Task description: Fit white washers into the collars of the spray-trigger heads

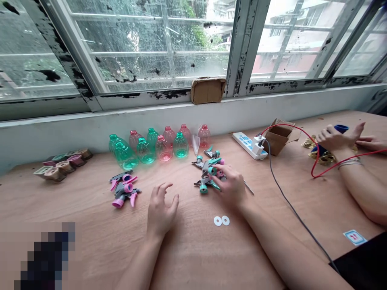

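My right hand (232, 186) reaches into a small heap of spray-bottle trigger heads. Its thumb and index finger close around the green collar of one grey-and-green spray trigger head (212, 170). Another green-collared trigger head (203, 188) lies just in front, and pink parts show partly behind my fingers. My left hand (161, 207) hovers over or rests near the table, fingers loosely curled and apart, holding nothing. To its left lie several grey-and-pink trigger heads (123, 192). Two white ring washers (221, 220) sit side by side below my right hand.
Several green and pink clear bottles (165, 149) stand along the wall. Small coloured blocks (62, 164) lie far left. A power strip (246, 145) with a grey cable and an open carton (278, 137) are right, beside a co-worker's hands (335, 139). A thin rod (248, 187) lies nearby.
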`<state>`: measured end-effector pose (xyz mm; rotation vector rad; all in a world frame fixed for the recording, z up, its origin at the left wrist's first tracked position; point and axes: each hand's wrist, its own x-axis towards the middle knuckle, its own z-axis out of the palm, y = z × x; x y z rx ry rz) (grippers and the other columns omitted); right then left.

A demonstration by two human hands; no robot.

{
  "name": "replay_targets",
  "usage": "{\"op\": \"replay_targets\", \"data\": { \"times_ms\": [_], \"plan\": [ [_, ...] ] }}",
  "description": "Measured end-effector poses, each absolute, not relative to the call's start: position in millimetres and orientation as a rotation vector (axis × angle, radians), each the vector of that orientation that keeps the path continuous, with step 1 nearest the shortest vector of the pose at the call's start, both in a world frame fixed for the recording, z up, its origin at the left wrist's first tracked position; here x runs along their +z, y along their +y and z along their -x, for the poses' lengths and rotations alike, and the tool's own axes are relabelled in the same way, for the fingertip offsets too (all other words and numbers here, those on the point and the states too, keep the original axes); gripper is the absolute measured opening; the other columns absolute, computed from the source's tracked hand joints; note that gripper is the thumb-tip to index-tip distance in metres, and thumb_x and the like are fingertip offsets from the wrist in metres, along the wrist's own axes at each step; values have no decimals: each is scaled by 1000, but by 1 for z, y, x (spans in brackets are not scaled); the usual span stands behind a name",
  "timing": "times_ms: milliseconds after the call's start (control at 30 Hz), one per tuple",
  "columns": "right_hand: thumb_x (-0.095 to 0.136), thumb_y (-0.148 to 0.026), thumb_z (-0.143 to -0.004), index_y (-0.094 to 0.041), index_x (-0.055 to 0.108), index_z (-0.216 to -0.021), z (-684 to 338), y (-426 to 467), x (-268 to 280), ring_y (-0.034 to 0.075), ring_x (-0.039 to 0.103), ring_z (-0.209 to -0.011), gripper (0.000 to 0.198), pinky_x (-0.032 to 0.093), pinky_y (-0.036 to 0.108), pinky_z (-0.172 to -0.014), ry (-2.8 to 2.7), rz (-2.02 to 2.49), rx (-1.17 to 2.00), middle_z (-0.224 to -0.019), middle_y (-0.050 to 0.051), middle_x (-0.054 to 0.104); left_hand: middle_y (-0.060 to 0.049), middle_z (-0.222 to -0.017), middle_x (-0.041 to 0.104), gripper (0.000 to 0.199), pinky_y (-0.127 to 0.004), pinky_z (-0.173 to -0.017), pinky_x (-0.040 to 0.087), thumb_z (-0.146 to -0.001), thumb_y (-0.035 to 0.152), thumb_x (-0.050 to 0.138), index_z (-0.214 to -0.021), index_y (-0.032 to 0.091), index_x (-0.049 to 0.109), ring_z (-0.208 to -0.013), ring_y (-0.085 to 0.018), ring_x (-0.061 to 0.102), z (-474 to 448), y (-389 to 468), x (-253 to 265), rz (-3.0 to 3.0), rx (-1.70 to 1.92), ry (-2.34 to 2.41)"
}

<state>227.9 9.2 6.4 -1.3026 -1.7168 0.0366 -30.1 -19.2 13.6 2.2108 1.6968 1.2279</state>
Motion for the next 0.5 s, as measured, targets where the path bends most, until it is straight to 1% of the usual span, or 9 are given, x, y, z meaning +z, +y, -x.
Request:
{"op": "replay_targets", "data": {
  "times_ms": [67, 100, 167, 233, 267, 333, 400, 433, 500],
  "plan": [
    [69, -35, -84, -22, 67, -110, -238, 19, 4, 27, 59, -96, 29, 46, 38, -84, -1693, 1409, 3, -98, 7, 70, -11, -113, 56, 29, -44, -95, 43, -85, 31, 54, -112, 19, 57, -108, -29, 53, 38, -15, 21, -2247, 1195, 2001],
    [70, -35, -82, -22, 68, -107, -241, 23, 3, 28, 58, -96, 28, 45, 40, -86, -1695, 1445, -19, -98, 7, 70, -13, -118, 55, 31, -48, -99, 40, -85, 32, 54, -112, 18, 58, -115, -32, 49, 42, -14, 25, -2223, 1150, 2175],
    [72, -37, -80, -22, 67, -106, -244, 26, 2, 29, 56, -99, 31, 43, 43, -90, -1697, 1467, -77, -104, 9, 68, -15, -127, 52, 34, -54, -100, 35, -85, 37, 54, -113, 18, 59, -122, -37, 44, 51, -11, 30, -2103, 1024, 2469],
    [72, -38, -80, -21, 66, -111, -243, 24, 4, 30, 54, -105, 36, 41, 44, -93, -1696, 1427, -121, -111, 12, 64, -15, -130, 53, 36, -57, -99, 34, -85, 41, 52, -112, 19, 61, -122, -39, 43, 58, -10, 32, -1982, 893, 2600],
    [70, -37, -81, -20, 65, -111, -242, 21, 7, 29, 54, -105, 34, 42, 42, -92, -1711, 1386, -120, -111, 12, 63, -15, -129, 54, 36, -57, -98, 35, -85, 42, 51, -111, 20, 61, -120, -39, 45, 61, -9, 32, -1948, 835, 2604],
    [64, -34, -87, -20, 67, -104, -238, 12, 14, 24, 59, -95, 23, 44, 35, -84, -1821, 1285, -51, -100, 9, 66, -14, -125, 57, 36, -54, -92, 40, -86, 45, 48, -110, 21, 61, -115, -38, 50, 64, -7, 30, -1936, 737, 2555],
    [61, -32, -89, -21, 69, -92, -234, 2, 21, 18, 60, -77, 14, 43, 28, -70, -2049, 1181, 79, -84, 5, 67, -14, -120, 60, 36, -50, -87, 44, -87, 45, 46, -109, 21, 61, -111, -36, 54, 64, -6, 27, -1975, 675, 2487],
    [63, -32, -88, -21, 69, -86, -232, -2, 25, 16, 60, -72, 13, 41, 27, -66, -2174, 1134, 147, -79, 3, 67, -13, -117, 62, 34, -48, -85, 45, -87, 44, 46, -107, 21, 61, -109, -35, 56, 63, -5, 25, -2005, 658, 2445],
    [69, -34, -82, -22, 70, -80, -229, -10, 29, 14, 60, -67, 12, 38, 24, -60, -2394, 1066, 285, -74, 0, 68, -11, -111, 64, 29, -43, -82, 46, -88, 41, 46, -101, 21, 62, -105, -32, 59, 59, -5, 22, -2077, 662, 2331]
  ]
}}
